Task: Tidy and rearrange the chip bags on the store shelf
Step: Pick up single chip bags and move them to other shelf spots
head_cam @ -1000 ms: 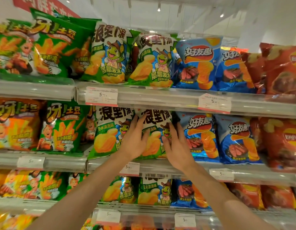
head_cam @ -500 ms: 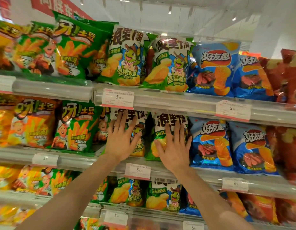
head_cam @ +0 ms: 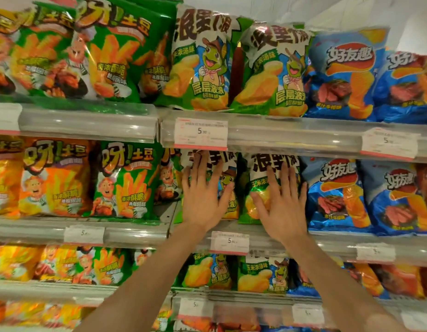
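Nearest, two bare forearms reaching up from the bottom edge toward the price tag (head_cam: 229, 242) on the rail of the middle shelf (head_cam: 136, 233). Just above and left of that tag, the left hand (head_cam: 204, 200), fingers spread flat and pressing the front of a green corn chip bag (head_cam: 228, 188), not curled round anything. Just above and right of the tag, the right hand (head_cam: 283, 204), likewise splayed open, palm against the neighbouring green corn chip bag (head_cam: 274, 168). Both bags upright on the middle shelf directly above the tag, side by side and close together, tops tucked under the rail of the shelf above. Right of them, blue bags (head_cam: 337, 192) standing close against the second green one. Left of the tag, a green fries bag (head_cam: 126, 183), with a darker gap between it and the first corn bag. Further up from the tag, the top shelf (head_cam: 88, 121) carrying the same brands in the same order.

Risks, as judgement: flat pressure with no grip, so a slick foil face likely to slide or twist under the palms. Too firm a push likely to crush the chips or tip a bag backward. Sideways drift toward the left gap likely to let the first bag lean or fall into it; drift rightward likely to crowd the blue bags out of line.
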`<state>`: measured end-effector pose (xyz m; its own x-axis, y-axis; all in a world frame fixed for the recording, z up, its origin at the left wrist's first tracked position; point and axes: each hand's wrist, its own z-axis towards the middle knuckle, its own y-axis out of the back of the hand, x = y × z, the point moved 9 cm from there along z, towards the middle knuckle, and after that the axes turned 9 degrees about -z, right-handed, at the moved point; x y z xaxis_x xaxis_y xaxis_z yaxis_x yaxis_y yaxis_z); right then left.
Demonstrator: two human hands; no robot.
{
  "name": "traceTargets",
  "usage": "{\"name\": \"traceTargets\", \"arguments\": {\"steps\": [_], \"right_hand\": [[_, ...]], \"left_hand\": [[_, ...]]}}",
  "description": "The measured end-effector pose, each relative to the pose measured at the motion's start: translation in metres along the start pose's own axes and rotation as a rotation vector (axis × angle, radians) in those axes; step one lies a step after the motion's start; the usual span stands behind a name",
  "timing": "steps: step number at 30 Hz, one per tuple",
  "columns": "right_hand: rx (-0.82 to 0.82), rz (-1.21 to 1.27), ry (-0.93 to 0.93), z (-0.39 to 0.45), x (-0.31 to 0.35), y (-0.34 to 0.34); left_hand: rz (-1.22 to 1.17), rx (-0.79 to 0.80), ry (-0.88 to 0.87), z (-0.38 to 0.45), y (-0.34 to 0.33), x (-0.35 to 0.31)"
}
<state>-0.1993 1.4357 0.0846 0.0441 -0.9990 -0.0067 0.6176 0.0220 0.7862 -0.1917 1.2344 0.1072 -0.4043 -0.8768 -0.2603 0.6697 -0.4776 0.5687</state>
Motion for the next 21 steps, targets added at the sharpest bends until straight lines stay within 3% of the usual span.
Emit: {"name": "traceTargets", "arguments": {"steps": [5, 8, 16, 21], "right_hand": [[0.034, -0.101, -0.051, -0.007, 0.001, 0.011], [0.029, -0.016, -0.033, -0.024, 0.004, 0.025], [0.177, 0.339, 0.035, -0.122, 0.021, 0.03], [0.409, 0.51, -0.001, -0.216, 0.038, 0.006]], "left_hand": [[-0.222, -0.053, 0.032, -0.007, 0.012, 0.009], [-0.315, -0.033, 0.077, -0.024, 0.023, 0.014], [-0.429, 0.242, 0.22, -0.131, 0.06, 0.004], [-0.406, 0.381, 0.304, -0.209, 0.074, 0.004]]}}
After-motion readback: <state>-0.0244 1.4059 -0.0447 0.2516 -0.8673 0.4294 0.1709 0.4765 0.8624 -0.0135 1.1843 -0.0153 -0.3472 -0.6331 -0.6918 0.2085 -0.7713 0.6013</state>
